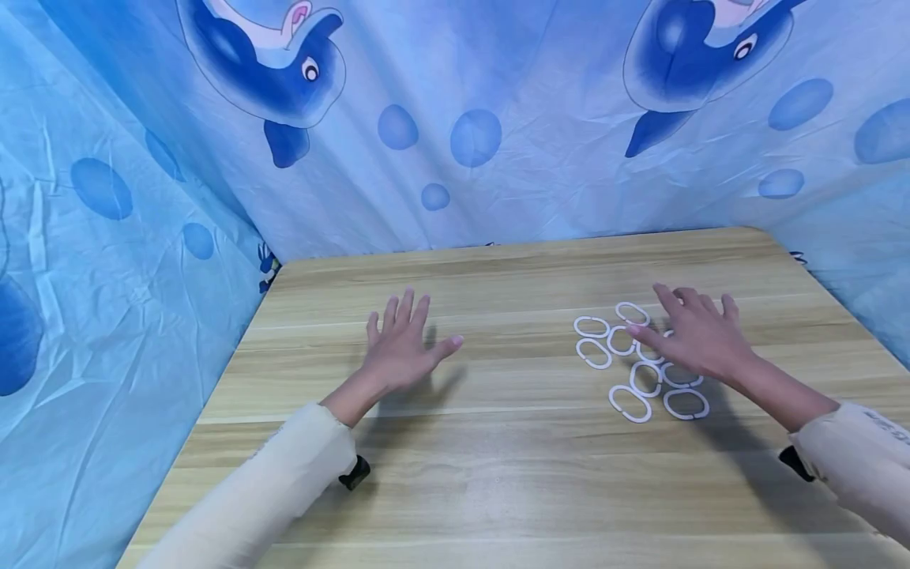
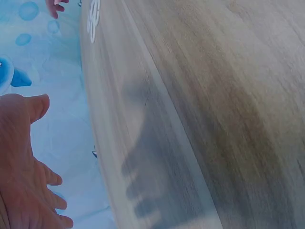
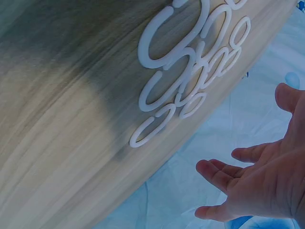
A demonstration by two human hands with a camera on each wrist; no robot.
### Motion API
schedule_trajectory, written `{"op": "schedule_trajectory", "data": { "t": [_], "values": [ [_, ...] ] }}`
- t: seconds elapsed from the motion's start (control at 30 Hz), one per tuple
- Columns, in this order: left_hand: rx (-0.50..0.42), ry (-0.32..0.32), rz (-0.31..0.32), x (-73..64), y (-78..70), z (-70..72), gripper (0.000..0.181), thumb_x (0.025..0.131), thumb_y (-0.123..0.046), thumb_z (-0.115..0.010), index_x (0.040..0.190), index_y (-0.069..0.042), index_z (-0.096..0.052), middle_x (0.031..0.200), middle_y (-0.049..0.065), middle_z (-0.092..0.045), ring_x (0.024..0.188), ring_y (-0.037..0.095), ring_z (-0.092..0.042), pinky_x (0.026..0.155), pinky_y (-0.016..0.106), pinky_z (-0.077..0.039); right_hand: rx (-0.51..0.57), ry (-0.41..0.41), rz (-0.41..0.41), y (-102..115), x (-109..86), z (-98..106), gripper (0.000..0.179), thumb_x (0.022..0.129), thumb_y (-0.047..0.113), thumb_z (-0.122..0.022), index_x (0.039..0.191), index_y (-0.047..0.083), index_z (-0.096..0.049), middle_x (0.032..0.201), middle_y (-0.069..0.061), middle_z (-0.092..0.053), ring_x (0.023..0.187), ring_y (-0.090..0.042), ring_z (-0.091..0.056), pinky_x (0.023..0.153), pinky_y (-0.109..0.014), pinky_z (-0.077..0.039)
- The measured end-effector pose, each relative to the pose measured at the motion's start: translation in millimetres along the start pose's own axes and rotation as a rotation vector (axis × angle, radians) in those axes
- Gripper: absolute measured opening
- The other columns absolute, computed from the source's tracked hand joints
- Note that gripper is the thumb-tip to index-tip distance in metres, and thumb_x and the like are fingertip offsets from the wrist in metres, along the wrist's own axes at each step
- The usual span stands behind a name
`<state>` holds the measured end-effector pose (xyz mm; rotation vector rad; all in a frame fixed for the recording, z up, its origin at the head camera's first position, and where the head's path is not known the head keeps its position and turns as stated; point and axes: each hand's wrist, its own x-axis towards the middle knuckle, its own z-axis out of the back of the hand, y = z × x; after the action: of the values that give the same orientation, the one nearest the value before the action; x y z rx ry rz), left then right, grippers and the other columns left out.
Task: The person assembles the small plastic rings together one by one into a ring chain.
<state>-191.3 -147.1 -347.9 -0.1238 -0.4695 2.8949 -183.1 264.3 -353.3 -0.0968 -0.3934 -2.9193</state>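
In the head view my right hand (image 1: 700, 336) covers parts of some rings (image 3: 144, 45), the print (image 1: 885, 424) on my right sleeve (image 1: 846, 454) is too small to read, and the top edge crops both dolphins (image 1: 284, 88). My left wrist view cuts off my left hand (image 2: 20, 167) at the left edge.

Beneath my matt cloth sleeves (image 1: 270, 490), the table (image 1: 498, 482) looks like smooth, faintly glossy wood; on it lie smooth plastic-looking rings (image 3: 155, 63), and behind it hangs a creased, slightly shiny fabric backdrop (image 1: 540, 174).
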Motion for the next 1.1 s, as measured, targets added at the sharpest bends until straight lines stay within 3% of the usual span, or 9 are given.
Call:
{"op": "schedule_trajectory", "data": {
  "t": [0.6,1.1],
  "values": [
    [0.007,-0.019,-0.051,9.5,-13.4,-10.2,0.096,0.085,-0.076,-0.043,0.154,-0.013,-0.020,0.161,0.009,0.001,0.147,0.030,0.005,0.112,0.056,0.006,0.011,-0.007,0.019,-15,-9.2,-4,0.087,0.087,0.060,-0.058,0.141,-0.004,-0.036,0.129,-0.036,-0.043,0.120,-0.055,-0.035,0.096,-0.073,-0.013],
    [-0.021,-0.039,-0.107,15.8,-28.3,-13.1,0.091,0.084,-0.071,-0.052,0.150,-0.012,-0.031,0.160,0.010,-0.011,0.146,0.031,-0.006,0.112,0.057,0.001,0.013,0.035,0.003,-20,-16.0,-7,0.088,0.083,0.063,-0.061,0.137,-0.004,-0.043,0.126,-0.034,-0.046,0.115,-0.053,-0.039,0.084,-0.068,-0.024]
  ]
}}
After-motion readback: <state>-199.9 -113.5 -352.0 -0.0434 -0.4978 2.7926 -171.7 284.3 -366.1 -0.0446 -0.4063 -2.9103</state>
